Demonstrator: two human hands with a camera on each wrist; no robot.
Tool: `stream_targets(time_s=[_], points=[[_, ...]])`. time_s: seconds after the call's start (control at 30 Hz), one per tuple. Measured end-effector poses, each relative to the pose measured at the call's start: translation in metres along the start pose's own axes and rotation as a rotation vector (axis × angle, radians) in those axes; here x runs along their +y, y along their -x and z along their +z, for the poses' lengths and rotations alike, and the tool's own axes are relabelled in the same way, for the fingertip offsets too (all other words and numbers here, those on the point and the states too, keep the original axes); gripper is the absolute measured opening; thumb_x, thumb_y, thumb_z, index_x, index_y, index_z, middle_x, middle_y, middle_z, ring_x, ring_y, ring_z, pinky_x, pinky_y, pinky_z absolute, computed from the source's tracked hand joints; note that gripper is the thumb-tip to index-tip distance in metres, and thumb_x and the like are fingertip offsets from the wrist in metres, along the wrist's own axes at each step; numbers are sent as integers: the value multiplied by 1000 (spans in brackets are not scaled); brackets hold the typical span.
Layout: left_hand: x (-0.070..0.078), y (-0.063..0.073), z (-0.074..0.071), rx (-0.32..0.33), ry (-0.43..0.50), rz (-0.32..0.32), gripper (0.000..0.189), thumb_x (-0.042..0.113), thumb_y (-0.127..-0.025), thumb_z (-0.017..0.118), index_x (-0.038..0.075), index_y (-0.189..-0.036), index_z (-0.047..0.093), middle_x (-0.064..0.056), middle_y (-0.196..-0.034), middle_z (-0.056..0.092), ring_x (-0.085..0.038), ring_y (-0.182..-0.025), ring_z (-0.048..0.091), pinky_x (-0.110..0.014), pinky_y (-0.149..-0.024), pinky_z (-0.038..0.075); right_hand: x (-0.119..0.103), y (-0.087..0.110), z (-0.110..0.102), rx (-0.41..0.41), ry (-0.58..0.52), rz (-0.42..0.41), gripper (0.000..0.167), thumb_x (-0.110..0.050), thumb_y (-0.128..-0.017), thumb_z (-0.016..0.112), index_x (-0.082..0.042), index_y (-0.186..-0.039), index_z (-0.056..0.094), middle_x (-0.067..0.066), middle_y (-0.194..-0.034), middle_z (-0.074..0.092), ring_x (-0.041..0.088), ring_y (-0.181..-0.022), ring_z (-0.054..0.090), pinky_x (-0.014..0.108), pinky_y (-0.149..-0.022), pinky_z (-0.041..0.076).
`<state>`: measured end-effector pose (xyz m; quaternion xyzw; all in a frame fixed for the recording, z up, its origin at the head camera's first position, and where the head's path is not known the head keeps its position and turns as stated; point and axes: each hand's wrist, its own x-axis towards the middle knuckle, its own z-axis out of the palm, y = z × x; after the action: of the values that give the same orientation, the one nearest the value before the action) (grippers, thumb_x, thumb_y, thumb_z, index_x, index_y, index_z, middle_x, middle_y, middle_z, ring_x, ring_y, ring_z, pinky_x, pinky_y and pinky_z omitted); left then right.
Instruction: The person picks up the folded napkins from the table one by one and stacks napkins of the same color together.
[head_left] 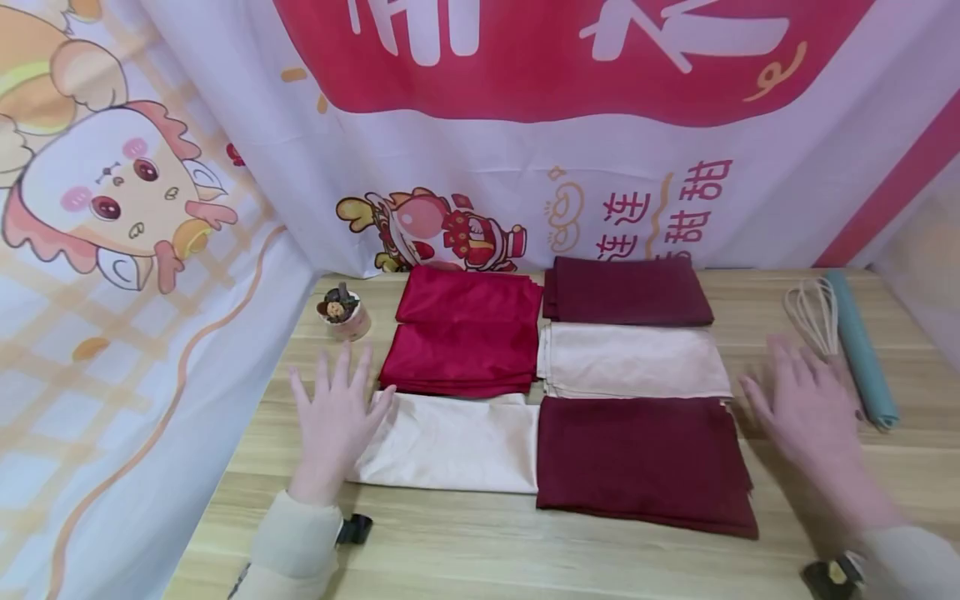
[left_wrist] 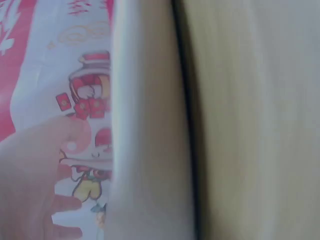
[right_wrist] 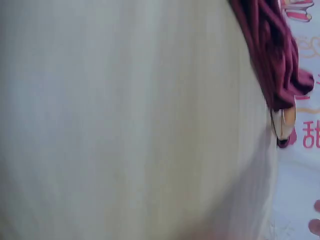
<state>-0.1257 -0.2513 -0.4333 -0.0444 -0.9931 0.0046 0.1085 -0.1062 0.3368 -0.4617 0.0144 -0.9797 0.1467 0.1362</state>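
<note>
My left hand (head_left: pixel 333 421), fingers spread, is at the left end of a folded cream cloth (head_left: pixel 457 442); contact is unclear. In the left wrist view the left hand (left_wrist: pixel 32 175) shows no held thing. To the right of the cloths is my slightly blurred right hand (head_left: pixel 813 417), fingers extended, holding nothing visible. Folded burgundy cloth (head_left: pixel 637 462) lies beside the cream one. Behind them are bright red satin cloth (head_left: pixel 461 354), creased or divided across its middle, a pale pink cloth (head_left: pixel 637 358) and a dark purple-red cloth (head_left: pixel 626 292).
A small decorated pot (head_left: pixel 347 317) stands at the back left of the wooden table (head_left: pixel 450 550). At the right lie a pale whisk (head_left: pixel 813 312) and a rolled teal item (head_left: pixel 862 354). Printed fabric (head_left: pixel 480 150) hangs along the back and left.
</note>
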Motion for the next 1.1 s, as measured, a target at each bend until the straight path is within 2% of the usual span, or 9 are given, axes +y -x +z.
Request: stream_targets(time_s=[0.1,0.2,0.3,0.47,0.6,0.7,0.83,1.0,1.1], points=[[6,6,2,1,45,-14,71,59,-92,46,20,-150,32,-16,-150,32,-44,-135,25,-64,-107,-2,-12,3,7,66,-156,25,58,-30,-99,48,3,-144,31,39,-124,45,58,-111,35,66,-93,24],[12,10,2,21,91,-26,67,55,-92,50,19,-147,38,-17,-144,40,-43,-128,36,-63,-105,17,-27,8,12,145,-308,15,45,-19,-97,49,11,-131,43,36,-114,50,56,-102,39,64,-87,27],[18,14,2,25,155,-47,62,51,-92,52,19,-145,43,-18,-137,46,-40,-120,44,-58,-95,32,-44,11,15,218,-364,-29,36,-11,-95,51,13,-122,49,30,-107,54,47,-94,44,57,-83,30],[27,24,1,0,261,-95,58,48,-92,54,21,-142,47,-17,-126,50,-38,-109,48,-54,-84,37,-73,16,22,253,-403,-103,31,-5,-94,52,11,-121,52,21,-98,56,32,-83,48,44,-76,33],[31,33,1,-2,328,-119,56,47,-91,55,21,-140,50,-15,-122,50,-36,-106,48,-51,-81,37,-94,20,26,273,-385,-203,30,-5,-91,55,8,-119,54,18,-94,58,33,-86,50,44,-79,34],[32,39,3,-14,367,-120,56,46,-92,55,20,-140,50,-16,-123,49,-36,-108,46,-52,-83,36,-109,21,28,284,-362,-271,30,-6,-89,58,6,-116,56,17,-94,60,34,-90,51,46,-82,36],[32,44,6,-22,416,-128,55,44,-92,56,18,-140,50,-20,-124,47,-39,-109,46,-55,-87,35,-131,24,31,183,-390,-272,29,-7,-91,59,3,-118,57,11,-97,58,24,-89,52,40,-80,39],[32,48,9,-11,495,-185,53,42,-90,60,18,-137,53,-21,-123,45,-40,-109,45,-56,-86,36,-161,27,37,-7,-461,-221,30,-15,-95,58,-3,-122,57,1,-98,56,13,-87,51,34,-76,44],[31,49,10,-36,524,-217,53,41,-89,60,18,-137,53,-22,-123,44,-40,-110,43,-55,-88,35,-179,26,43,-97,-508,-220,30,-18,-96,58,-8,-123,57,-2,-100,57,10,-86,51,33,-74,47]])
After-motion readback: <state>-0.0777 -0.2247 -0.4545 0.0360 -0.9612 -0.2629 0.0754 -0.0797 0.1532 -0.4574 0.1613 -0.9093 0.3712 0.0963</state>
